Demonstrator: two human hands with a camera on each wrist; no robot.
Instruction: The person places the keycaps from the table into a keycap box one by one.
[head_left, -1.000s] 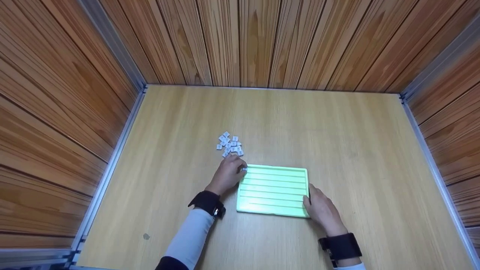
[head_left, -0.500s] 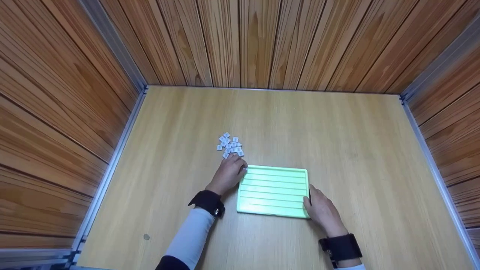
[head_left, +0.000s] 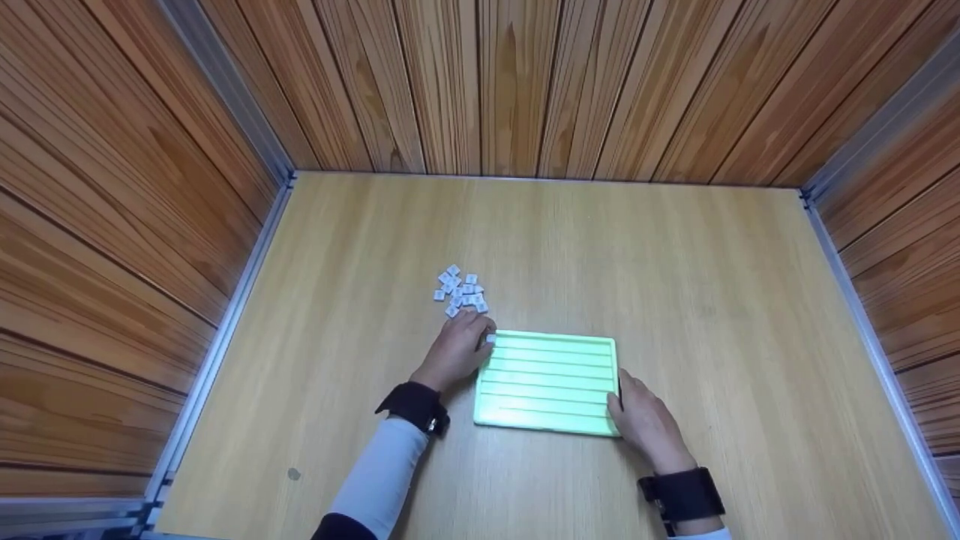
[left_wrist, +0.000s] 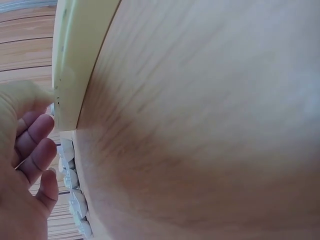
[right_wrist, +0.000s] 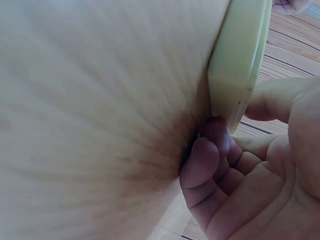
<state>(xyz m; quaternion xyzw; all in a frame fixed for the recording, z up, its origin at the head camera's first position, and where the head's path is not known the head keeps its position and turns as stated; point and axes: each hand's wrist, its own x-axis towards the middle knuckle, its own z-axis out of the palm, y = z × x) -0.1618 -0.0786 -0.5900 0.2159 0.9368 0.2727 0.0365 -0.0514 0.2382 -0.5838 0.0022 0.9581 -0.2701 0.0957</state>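
A pale green ridged tray (head_left: pixel 551 382) lies flat on the table. At its far left corner my left hand (head_left: pixel 455 346) pinches a small white tile (head_left: pixel 490 338) between thumb and index finger, over the tray's end; the other fingers are curled in the left wrist view. The tile is mostly hidden by the fingers. My right hand (head_left: pixel 646 420) grips the tray's right edge, thumb on top and fingers against the side wall (right_wrist: pixel 235 65). Just beyond my left hand sits a loose cluster of small white square tiles (head_left: pixel 457 289) with faint dark marks, too small to read.
The wooden table (head_left: pixel 720 315) is bordered by metal rails (head_left: pixel 225 330) and plank-patterned walls (head_left: pixel 510 90) on the left, back and right. A dark grey spot (head_left: pixel 293 474) marks the table at the front left. Both wrists wear black bands (head_left: pixel 682 495).
My left fingers have shifted slightly at the tray's corner, and the white tile between them shows more clearly than half a second ago. The right hand and tray stay put.
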